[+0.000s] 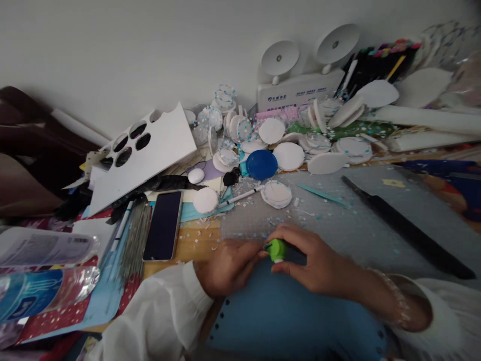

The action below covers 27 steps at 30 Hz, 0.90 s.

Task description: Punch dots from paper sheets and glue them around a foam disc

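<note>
My right hand (313, 258) grips a small bright green craft punch (277, 249) between thumb and fingers; a white part shows at its lower end. Close beside its left side, my left hand (231, 265) is closed with its fingertips pinched together. A thin dark bluish edge shows between those fingertips and the punch, but what the left hand holds is mostly hidden. Below both hands lies a blue surface (296, 321) with small dark flower-shaped marks along its edges. Just beyond the hands, a stack of white discs (276, 194) with blue specks rests on the grey mat (244, 220).
A long black-handled knife (417, 230) lies on the right, near a teal strip (319, 193). Left are a phone (163, 225), wire bundle (136, 240) and bottle (48, 291). Behind sit a blue disc (262, 165), a white holed board (150, 155) and a two-headed lamp (300, 90).
</note>
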Motion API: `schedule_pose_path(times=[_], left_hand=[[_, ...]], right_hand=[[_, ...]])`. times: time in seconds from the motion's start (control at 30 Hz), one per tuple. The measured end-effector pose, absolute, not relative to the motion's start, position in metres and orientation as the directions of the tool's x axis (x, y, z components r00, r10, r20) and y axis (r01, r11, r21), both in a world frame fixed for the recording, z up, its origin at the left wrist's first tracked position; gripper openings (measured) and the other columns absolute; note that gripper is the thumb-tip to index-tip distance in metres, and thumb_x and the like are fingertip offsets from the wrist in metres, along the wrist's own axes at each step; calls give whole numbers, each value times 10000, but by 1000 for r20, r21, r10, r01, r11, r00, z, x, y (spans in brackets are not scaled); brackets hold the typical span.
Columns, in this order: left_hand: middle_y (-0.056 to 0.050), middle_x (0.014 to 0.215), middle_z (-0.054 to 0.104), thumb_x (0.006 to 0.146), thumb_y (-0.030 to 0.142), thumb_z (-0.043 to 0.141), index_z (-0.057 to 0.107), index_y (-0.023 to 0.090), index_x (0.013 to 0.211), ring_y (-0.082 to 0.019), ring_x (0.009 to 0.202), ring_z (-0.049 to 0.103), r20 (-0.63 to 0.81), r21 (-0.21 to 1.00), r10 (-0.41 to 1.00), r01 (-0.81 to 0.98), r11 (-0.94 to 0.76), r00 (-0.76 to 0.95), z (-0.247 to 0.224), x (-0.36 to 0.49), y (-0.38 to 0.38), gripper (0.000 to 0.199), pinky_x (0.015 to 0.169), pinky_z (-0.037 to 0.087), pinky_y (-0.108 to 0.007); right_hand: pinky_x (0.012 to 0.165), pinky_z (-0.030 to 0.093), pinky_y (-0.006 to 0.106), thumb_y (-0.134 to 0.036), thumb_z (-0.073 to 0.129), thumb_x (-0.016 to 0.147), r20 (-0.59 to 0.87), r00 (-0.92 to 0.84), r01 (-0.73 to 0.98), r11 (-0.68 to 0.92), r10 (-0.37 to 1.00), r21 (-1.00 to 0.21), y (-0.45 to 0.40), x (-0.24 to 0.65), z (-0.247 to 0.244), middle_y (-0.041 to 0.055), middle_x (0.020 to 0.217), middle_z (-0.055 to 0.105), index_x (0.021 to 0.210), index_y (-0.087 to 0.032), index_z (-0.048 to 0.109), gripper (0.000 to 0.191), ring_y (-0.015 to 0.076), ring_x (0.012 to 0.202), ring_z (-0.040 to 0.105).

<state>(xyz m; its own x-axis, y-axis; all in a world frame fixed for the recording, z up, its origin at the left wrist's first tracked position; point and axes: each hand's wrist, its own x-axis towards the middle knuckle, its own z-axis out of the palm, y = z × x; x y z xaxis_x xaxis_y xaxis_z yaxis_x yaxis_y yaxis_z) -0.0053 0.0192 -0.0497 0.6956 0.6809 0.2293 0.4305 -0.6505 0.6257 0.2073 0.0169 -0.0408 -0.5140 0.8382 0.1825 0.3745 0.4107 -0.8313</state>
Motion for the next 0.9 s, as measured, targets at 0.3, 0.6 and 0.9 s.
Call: schedule_pose_path(times=[0.3, 0.6, 0.9], left_hand=[[-46, 729, 623, 861, 617, 484, 578, 142, 972, -169, 644, 593, 323, 598, 678, 414, -687, 660, -36, 0, 24, 497, 578, 425, -266], [-17, 588, 545, 847, 525, 580, 587, 132, 834, -137, 531, 504, 453, 556, 637, 361, -749, 623, -42, 6, 20, 393, 489, 346, -254], [-58, 752, 616, 964, 355, 384, 573, 135, 945, -160, 669, 569, 264, 646, 695, 412, -643, 669, -34, -1, 23, 291, 591, 410, -259]], right_hand=[[752, 446, 358, -197, 621, 824, 268, -526, 320, 480, 807, -817, 11, 207, -37, 63, 874, 556, 948, -177, 548, 146, 213, 848, 521], [669, 432, 334, -149, 576, 791, 350, -502, 302, 539, 791, -786, 11, 196, -42, 51, 791, 532, 874, -178, 538, 95, 202, 757, 504], [728, 440, 334, -230, 624, 839, 269, -486, 313, 453, 831, -835, 16, 203, -38, 51, 829, 574, 917, -173, 571, 111, 197, 801, 539]])
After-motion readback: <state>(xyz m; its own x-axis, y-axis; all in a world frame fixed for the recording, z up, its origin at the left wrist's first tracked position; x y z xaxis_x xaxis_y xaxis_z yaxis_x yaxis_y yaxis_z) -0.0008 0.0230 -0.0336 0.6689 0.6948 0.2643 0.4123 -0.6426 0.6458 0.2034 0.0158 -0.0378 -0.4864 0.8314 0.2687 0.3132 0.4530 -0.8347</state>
